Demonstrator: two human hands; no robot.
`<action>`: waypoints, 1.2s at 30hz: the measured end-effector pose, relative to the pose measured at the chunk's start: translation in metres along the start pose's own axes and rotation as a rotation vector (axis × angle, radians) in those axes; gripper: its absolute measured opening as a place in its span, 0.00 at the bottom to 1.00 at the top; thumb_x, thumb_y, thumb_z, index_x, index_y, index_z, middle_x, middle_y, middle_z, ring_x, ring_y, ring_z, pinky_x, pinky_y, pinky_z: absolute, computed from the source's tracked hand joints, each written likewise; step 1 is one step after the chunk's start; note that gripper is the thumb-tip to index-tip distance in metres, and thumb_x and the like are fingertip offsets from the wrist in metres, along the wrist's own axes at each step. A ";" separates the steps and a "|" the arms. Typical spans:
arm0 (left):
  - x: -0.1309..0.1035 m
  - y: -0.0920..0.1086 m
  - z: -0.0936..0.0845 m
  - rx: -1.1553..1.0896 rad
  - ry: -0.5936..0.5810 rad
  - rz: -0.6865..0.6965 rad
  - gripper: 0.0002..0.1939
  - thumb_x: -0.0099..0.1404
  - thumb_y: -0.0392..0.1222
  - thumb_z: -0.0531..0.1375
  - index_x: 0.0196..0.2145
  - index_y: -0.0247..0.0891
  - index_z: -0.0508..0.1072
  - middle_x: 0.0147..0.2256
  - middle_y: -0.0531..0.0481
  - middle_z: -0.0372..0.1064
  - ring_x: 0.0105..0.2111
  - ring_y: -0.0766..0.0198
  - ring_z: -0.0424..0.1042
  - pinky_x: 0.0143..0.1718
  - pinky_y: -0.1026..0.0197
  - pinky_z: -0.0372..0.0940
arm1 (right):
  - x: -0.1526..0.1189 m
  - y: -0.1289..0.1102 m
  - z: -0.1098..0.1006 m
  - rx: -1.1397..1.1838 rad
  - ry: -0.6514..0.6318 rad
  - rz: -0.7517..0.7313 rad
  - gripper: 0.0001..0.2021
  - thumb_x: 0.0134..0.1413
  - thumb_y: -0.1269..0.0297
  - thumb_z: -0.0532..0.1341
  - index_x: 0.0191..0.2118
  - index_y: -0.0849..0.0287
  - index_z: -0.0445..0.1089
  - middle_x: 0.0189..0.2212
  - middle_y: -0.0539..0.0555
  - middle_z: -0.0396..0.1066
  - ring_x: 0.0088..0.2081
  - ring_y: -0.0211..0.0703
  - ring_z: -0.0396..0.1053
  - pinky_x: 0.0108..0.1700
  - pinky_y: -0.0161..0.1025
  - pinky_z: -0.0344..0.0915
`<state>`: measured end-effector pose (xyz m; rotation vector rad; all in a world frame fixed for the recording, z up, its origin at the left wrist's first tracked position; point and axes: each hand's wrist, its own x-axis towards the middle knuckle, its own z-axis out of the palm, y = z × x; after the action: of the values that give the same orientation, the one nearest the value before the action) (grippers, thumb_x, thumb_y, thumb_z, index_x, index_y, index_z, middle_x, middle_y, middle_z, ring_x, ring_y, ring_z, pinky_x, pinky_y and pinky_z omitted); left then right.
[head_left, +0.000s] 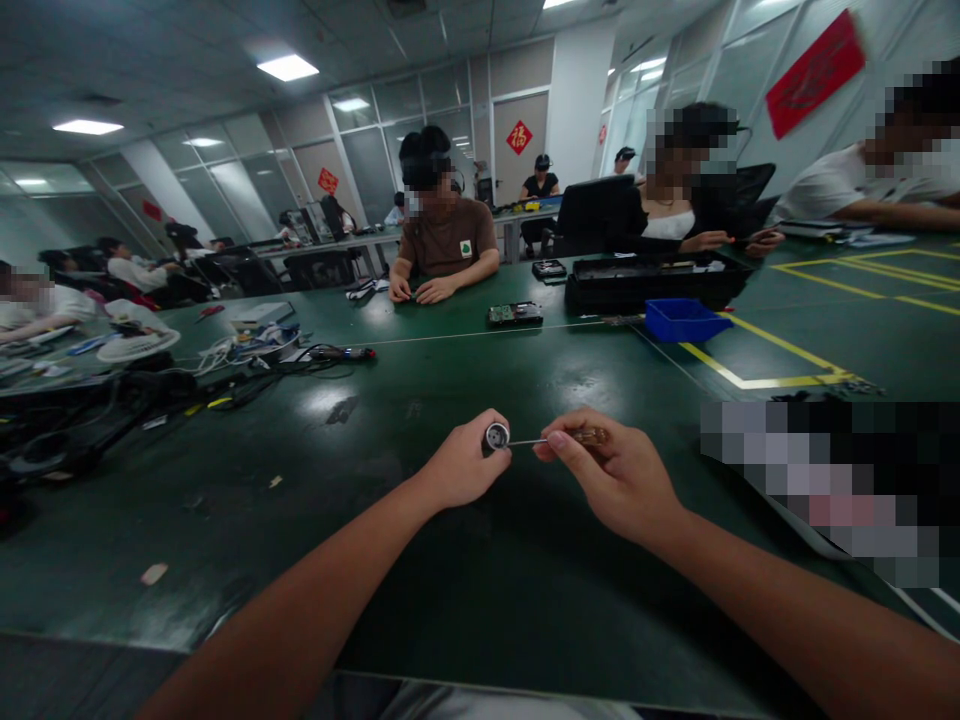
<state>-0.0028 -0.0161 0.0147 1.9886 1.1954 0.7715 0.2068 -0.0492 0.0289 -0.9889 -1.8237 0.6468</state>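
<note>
Forearms [300, 600]: two, bare; reached in from the lower left and lower right over the near edge of the green table [420, 615].
Left hand [463, 465]: thumb and fingers were curled about a round part [496, 436] and pinched it, its open end toward the camera.
Round part: one, small, bright-rimmed, dark inside; sat in the left hand, over the table, near the middle of the view. Inner detail was too small to read.
Right hand [622, 480]: thumb and fingers were closed on a screwdriver [595, 436], pinching it toward the front of the handle.
Screwdriver: one, brownish handle; its thin metal shaft [527, 441] lay nearly level and pointed left, ending at the right side of the round part. Whether the two touched could not be told.
Circuit-board unit [515, 314]: one, flat; lay on the table beyond the hands.
Brown-shirted person [450, 240]: sat across the table, both hands low at the tabletop.
Blue bin [686, 322]: one; stood ahead to the right, just before a long black tray [589, 290].
Yellow tape [787, 382]: marked lines on the tabletop, right side.
Pale scrap [154, 574]: one; lay left of the left forearm.
</note>
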 end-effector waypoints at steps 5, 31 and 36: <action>0.000 0.000 0.000 0.034 0.018 0.004 0.05 0.60 0.35 0.57 0.36 0.40 0.65 0.28 0.58 0.61 0.28 0.68 0.60 0.30 0.62 0.53 | 0.000 0.001 0.002 -0.011 0.006 -0.006 0.11 0.65 0.56 0.58 0.39 0.56 0.72 0.29 0.52 0.80 0.30 0.43 0.78 0.29 0.36 0.68; 0.000 0.004 -0.001 0.014 -0.030 0.007 0.05 0.61 0.36 0.58 0.36 0.40 0.66 0.28 0.58 0.63 0.28 0.68 0.61 0.30 0.63 0.54 | 0.003 0.006 0.012 0.402 0.148 0.197 0.11 0.59 0.54 0.63 0.37 0.58 0.71 0.28 0.53 0.78 0.31 0.46 0.79 0.36 0.42 0.75; 0.000 0.006 -0.002 0.029 -0.013 0.018 0.05 0.61 0.36 0.58 0.36 0.39 0.66 0.28 0.58 0.63 0.28 0.68 0.62 0.30 0.63 0.54 | 0.006 0.007 0.010 0.430 0.183 0.205 0.12 0.59 0.53 0.64 0.34 0.58 0.71 0.26 0.52 0.77 0.29 0.44 0.78 0.36 0.43 0.75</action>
<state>-0.0013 -0.0182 0.0203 2.0272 1.1887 0.7534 0.1986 -0.0401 0.0221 -0.9131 -1.3568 0.9915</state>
